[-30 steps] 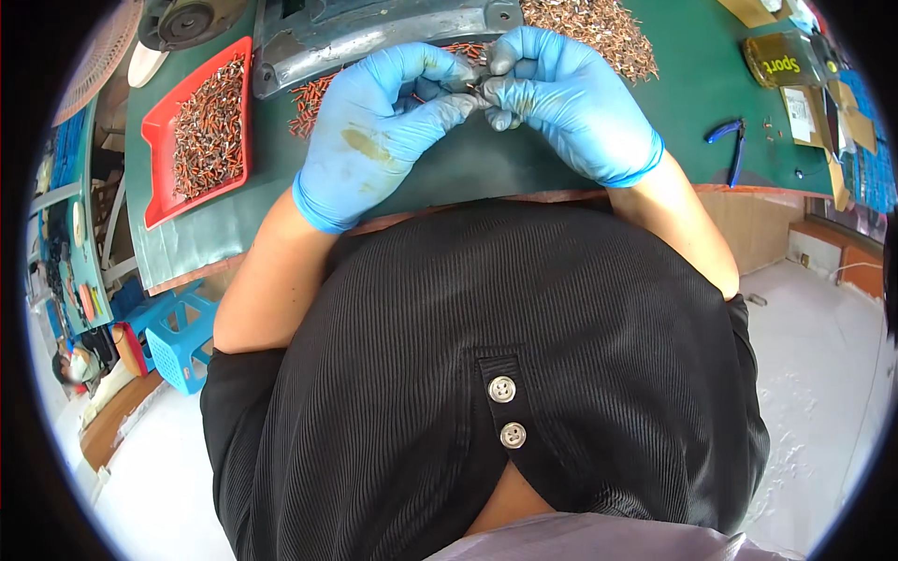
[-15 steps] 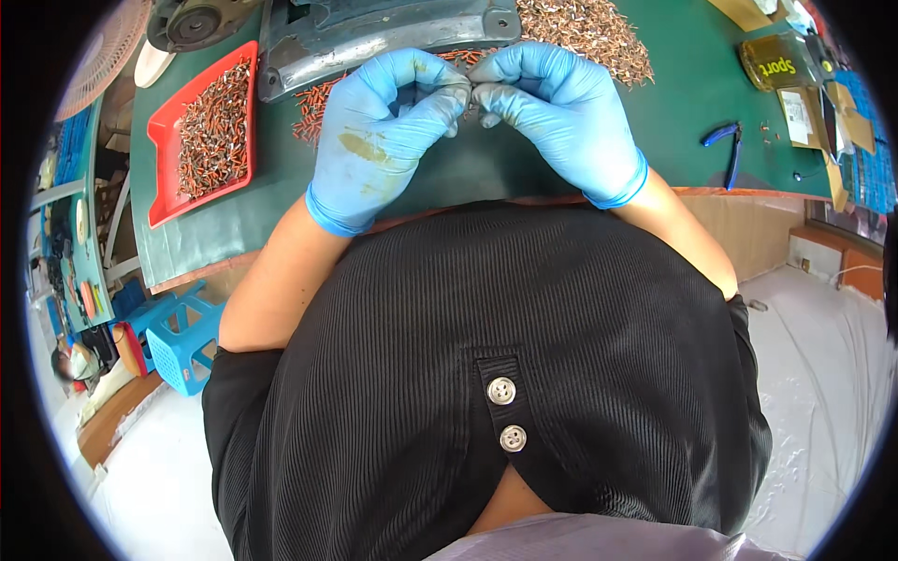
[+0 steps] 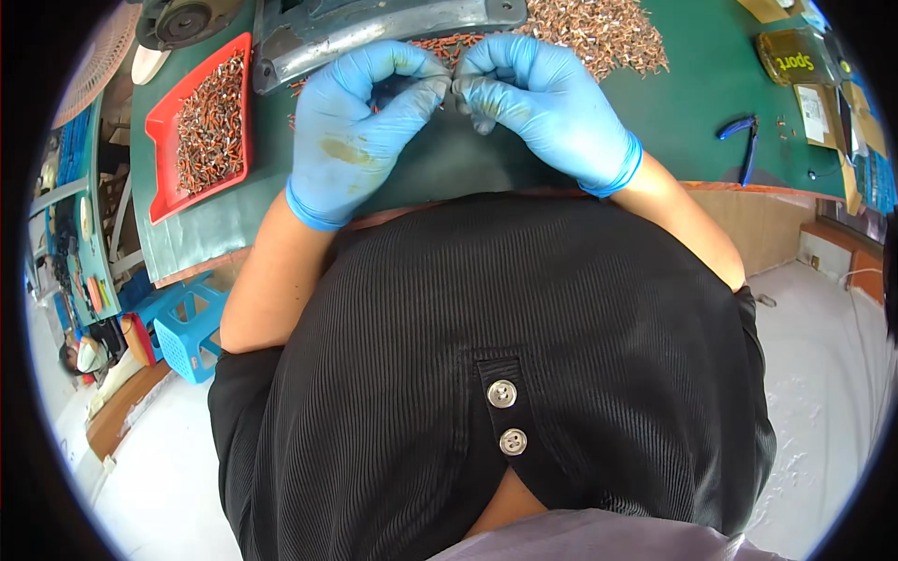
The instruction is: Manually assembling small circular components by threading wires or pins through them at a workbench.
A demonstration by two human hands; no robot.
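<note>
Two blue-gloved hands meet fingertip to fingertip over the green work mat point(image 3: 692, 103) in the head view, near the table's front edge. The left hand point(image 3: 360, 131) curls its fingers inward, thumb and forefinger pressed toward the right hand point(image 3: 543, 107), which mirrors the pose. Both seem pinched on something very small at the point where they touch, but the piece itself is hidden by the fingertips, so I cannot tell what is grasped. Just beyond the hands lies a grey metal machine part point(image 3: 393, 28), and behind it a loose heap of small copper-coloured parts point(image 3: 599, 28). A red tray point(image 3: 206, 122) filled with similar parts sits to the left. Blue-handled pliers point(image 3: 744, 136) lie well to the right.
</note>
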